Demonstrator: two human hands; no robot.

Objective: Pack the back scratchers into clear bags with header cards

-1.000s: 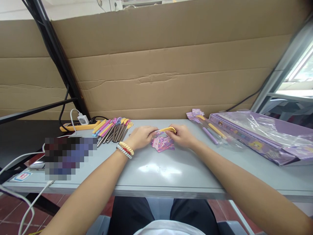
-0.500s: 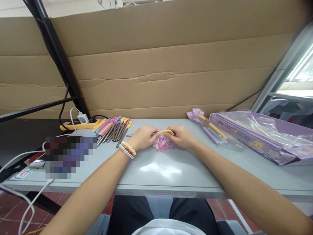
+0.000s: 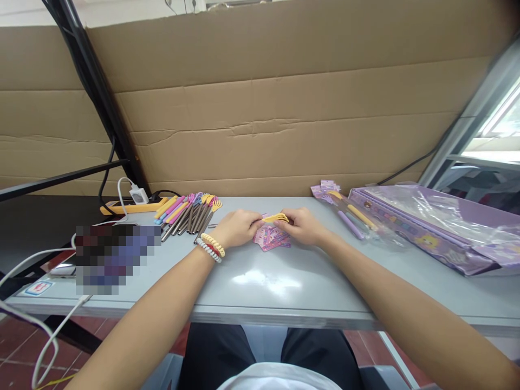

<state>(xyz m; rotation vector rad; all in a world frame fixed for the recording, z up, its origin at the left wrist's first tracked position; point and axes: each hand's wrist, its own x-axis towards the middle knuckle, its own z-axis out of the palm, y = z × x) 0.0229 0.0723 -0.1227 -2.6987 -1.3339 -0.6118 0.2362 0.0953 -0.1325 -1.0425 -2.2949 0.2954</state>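
Note:
Over the middle of the table, my left hand (image 3: 240,227) is closed around the shaft end of a yellow claw-headed back scratcher (image 3: 276,218). My right hand (image 3: 301,225) pinches the claw end, so the yellow head spans the gap between both hands. Most of the shaft is hidden by my left hand. Purple-pink printed cards (image 3: 271,238) lie in a loose pile just below my fingers. Left of my left hand rests a pile of back scratchers (image 3: 199,214) with metal shafts, coloured claws and yellow, pink, blue and purple handles.
Bagged back scratchers (image 3: 357,214) lie at the right, beside a purple printed box (image 3: 430,233) with clear plastic over it. A yellow power strip (image 3: 134,208) with a white plug sits at the back left. Cables and a blurred patch are at left. Cardboard (image 3: 284,108) stands behind.
The yellow claw head has turned slightly between my fingers, its tines now showing more clearly. Both hands stay in nearly the same place.

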